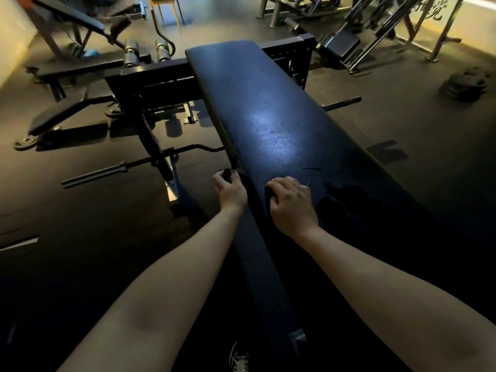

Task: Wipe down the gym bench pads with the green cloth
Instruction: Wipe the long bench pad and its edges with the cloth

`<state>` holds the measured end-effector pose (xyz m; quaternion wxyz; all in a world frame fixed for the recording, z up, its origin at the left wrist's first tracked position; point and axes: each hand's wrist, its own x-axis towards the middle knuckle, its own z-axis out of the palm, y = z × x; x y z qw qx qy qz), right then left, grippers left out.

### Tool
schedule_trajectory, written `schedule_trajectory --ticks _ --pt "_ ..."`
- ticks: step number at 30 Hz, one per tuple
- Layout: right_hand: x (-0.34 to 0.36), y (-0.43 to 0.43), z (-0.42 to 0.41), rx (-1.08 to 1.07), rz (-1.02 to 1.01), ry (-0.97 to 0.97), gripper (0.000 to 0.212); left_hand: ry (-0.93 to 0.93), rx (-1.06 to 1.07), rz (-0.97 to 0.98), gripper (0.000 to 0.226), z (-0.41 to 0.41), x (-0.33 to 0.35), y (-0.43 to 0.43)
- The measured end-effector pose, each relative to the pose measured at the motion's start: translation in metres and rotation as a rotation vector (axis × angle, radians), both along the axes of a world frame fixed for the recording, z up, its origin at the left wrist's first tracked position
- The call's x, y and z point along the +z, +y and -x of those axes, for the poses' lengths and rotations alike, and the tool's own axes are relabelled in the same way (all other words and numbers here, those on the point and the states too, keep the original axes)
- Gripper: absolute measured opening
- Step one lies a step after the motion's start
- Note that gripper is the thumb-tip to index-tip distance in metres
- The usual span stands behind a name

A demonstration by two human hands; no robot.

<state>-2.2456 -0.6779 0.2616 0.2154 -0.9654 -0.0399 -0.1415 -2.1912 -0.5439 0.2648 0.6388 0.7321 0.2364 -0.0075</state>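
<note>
A long black bench pad point(268, 108) runs away from me, with a sheen of light on its middle. My left hand point(230, 191) is at the pad's left edge, its fingers closed around a dark bunch of cloth point(228, 174); the dim light hides the cloth's colour. My right hand point(292, 206) rests on top of the pad a little to the right, fingers curled over another dark fold of what looks like the same cloth. Dark blotches point(346, 196) mark the pad just right of that hand.
A barbell point(94, 174) lies on the floor under the bench frame at left. Another adjustable bench point(67, 14) stands at the back left, a yellow chair point(163, 6) behind. Weight plates point(467, 83) are stacked at right. My shoe point(239, 358) shows at the bottom.
</note>
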Motion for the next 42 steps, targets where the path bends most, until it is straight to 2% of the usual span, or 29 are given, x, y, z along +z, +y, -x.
schedule_trajectory --ticks 6,13,22,25,32,36,42 --pt "-0.001 0.000 -0.003 -0.024 0.038 0.018 0.032 0.100 -0.075 0.003 0.022 -0.008 -0.006 -0.015" --pt "-0.002 0.002 -0.005 -0.056 0.096 0.023 0.028 0.170 -0.083 -0.101 0.041 0.021 -0.006 -0.018" --pt "0.003 0.008 0.001 -0.047 0.162 0.027 0.026 0.168 -0.220 -0.164 0.036 0.085 -0.013 -0.013" --pt "0.004 0.006 0.002 -0.050 0.134 0.030 0.027 0.176 -0.218 -0.129 0.034 0.095 -0.019 -0.010" --pt "0.001 0.002 -0.001 -0.024 0.079 0.032 0.029 0.103 0.031 0.042 0.052 0.026 0.005 -0.002" --pt "-0.001 0.002 -0.003 -0.032 0.055 0.021 0.032 0.147 -0.053 0.071 0.055 -0.002 0.009 -0.016" --pt "-0.002 0.002 -0.005 -0.046 0.077 0.024 0.037 0.176 -0.122 -0.062 0.044 0.016 -0.002 -0.015"
